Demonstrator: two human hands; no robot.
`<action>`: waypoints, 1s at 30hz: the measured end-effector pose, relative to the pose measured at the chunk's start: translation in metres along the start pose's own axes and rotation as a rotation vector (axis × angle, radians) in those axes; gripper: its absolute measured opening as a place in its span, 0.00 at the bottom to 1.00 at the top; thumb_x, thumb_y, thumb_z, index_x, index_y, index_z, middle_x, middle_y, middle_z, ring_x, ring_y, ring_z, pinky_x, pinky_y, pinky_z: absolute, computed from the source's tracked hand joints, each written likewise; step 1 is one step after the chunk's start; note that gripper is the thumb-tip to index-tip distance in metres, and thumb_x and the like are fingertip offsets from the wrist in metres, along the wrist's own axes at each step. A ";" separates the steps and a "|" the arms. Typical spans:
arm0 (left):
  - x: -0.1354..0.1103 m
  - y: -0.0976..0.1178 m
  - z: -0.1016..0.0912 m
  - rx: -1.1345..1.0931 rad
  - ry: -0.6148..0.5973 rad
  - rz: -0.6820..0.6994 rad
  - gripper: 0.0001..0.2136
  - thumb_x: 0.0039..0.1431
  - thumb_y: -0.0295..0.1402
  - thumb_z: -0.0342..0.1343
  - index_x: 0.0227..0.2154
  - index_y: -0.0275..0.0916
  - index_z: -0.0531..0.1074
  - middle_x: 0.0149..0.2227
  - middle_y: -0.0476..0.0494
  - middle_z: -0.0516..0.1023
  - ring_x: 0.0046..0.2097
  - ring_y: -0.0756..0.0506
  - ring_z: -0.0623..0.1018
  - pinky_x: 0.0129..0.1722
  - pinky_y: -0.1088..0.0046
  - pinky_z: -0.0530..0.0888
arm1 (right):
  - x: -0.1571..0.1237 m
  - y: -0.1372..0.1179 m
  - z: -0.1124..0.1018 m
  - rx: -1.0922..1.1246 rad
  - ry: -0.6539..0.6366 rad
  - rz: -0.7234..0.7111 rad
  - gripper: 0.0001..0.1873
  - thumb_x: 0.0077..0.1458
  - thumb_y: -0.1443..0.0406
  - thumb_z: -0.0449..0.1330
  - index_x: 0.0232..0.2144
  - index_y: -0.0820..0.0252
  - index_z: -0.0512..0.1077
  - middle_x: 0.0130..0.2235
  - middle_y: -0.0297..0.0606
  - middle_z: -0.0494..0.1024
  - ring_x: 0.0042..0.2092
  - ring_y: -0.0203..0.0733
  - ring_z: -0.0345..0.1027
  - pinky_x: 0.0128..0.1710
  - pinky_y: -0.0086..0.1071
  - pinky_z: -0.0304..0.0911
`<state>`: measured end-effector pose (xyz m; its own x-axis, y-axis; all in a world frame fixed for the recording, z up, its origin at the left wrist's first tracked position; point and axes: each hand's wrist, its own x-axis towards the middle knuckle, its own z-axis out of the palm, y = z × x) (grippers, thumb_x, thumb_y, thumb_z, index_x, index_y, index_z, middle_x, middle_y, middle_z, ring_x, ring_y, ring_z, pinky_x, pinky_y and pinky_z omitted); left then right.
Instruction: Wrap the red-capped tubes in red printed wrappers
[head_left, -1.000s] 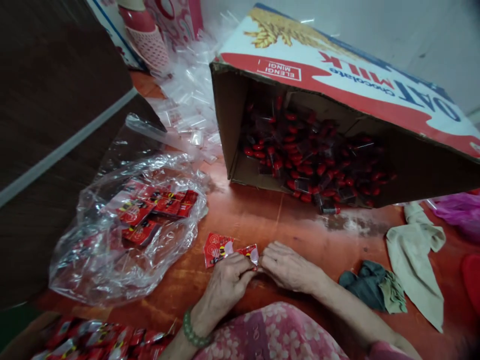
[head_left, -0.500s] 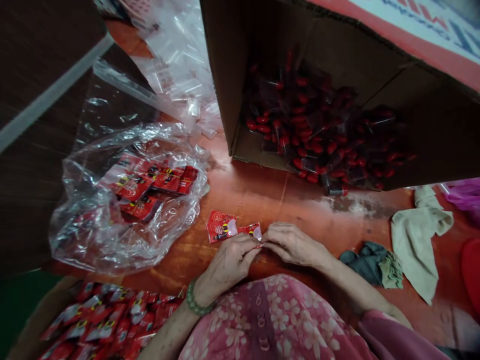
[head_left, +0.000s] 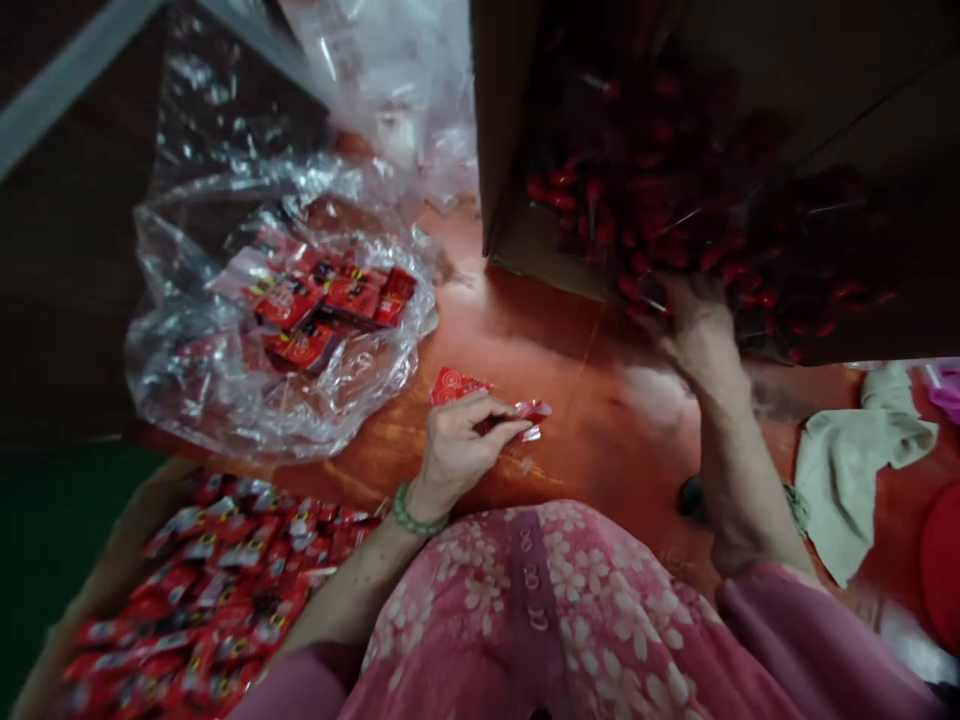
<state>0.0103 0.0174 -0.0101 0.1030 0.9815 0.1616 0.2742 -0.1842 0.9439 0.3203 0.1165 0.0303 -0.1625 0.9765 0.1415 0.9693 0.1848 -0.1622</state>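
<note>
My left hand [head_left: 457,450], with a green bead bracelet at the wrist, pinches a small red printed packet [head_left: 534,410] between thumb and fingers. Just behind that hand a flat red printed packet [head_left: 452,384] lies on the table, partly covered by the fingers. My right hand [head_left: 697,325] reaches to the low front edge of the cardboard box [head_left: 540,280]. Inside the box are many small clear containers with red parts [head_left: 645,195]. Shadow and motion blur hide the right fingertips among them, so any hold there is unclear.
To the left sits a clear plastic bag [head_left: 360,400] with red printed packets in it. Lower left, a container holds many filled red packets [head_left: 217,590]. Clear plastic pieces [head_left: 420,90] pile up behind. A beige cloth [head_left: 847,480] lies at right on the reddish table [head_left: 600,440].
My right hand has left the left hand and moved forward and right to the box. My left hand keeps the red packet, now lifted and tilted. The view has shifted slightly.
</note>
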 end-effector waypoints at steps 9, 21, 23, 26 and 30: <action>-0.005 0.006 -0.007 -0.106 0.037 0.028 0.05 0.51 0.30 0.71 0.27 0.37 0.81 0.28 0.46 0.83 0.29 0.51 0.79 0.32 0.75 0.75 | 0.004 -0.006 -0.014 0.079 -0.019 0.072 0.15 0.62 0.63 0.56 0.50 0.52 0.75 0.52 0.49 0.78 0.56 0.63 0.68 0.58 0.63 0.60; -0.018 0.006 -0.014 -0.112 -0.048 -0.130 0.09 0.51 0.36 0.72 0.29 0.37 0.80 0.33 0.45 0.85 0.34 0.49 0.81 0.41 0.70 0.79 | -0.078 -0.115 -0.001 1.026 0.160 0.034 0.23 0.58 0.51 0.67 0.54 0.45 0.72 0.42 0.38 0.77 0.40 0.47 0.77 0.37 0.42 0.74; -0.020 0.006 -0.014 -0.117 -0.051 -0.142 0.09 0.51 0.35 0.72 0.29 0.37 0.81 0.33 0.45 0.85 0.35 0.48 0.81 0.42 0.69 0.79 | -0.079 -0.119 0.000 1.023 0.111 0.012 0.23 0.58 0.50 0.68 0.53 0.46 0.71 0.41 0.37 0.77 0.39 0.45 0.77 0.37 0.40 0.75; -0.021 0.006 -0.014 -0.144 -0.060 -0.180 0.08 0.50 0.35 0.72 0.29 0.37 0.81 0.32 0.45 0.85 0.35 0.48 0.81 0.44 0.69 0.80 | -0.080 -0.122 0.000 1.037 0.070 0.002 0.21 0.56 0.51 0.69 0.50 0.46 0.72 0.40 0.35 0.78 0.39 0.43 0.78 0.37 0.37 0.75; -0.022 0.003 -0.015 -0.177 -0.076 -0.228 0.08 0.50 0.35 0.72 0.30 0.37 0.81 0.32 0.46 0.85 0.34 0.48 0.81 0.40 0.70 0.79 | -0.080 -0.118 -0.002 1.037 0.065 -0.023 0.19 0.54 0.56 0.72 0.46 0.49 0.74 0.38 0.33 0.78 0.36 0.40 0.78 0.36 0.33 0.75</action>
<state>-0.0050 -0.0042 -0.0062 0.1314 0.9884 -0.0764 0.1285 0.0594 0.9899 0.2193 0.0166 0.0398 -0.1387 0.9694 0.2026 0.3266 0.2379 -0.9147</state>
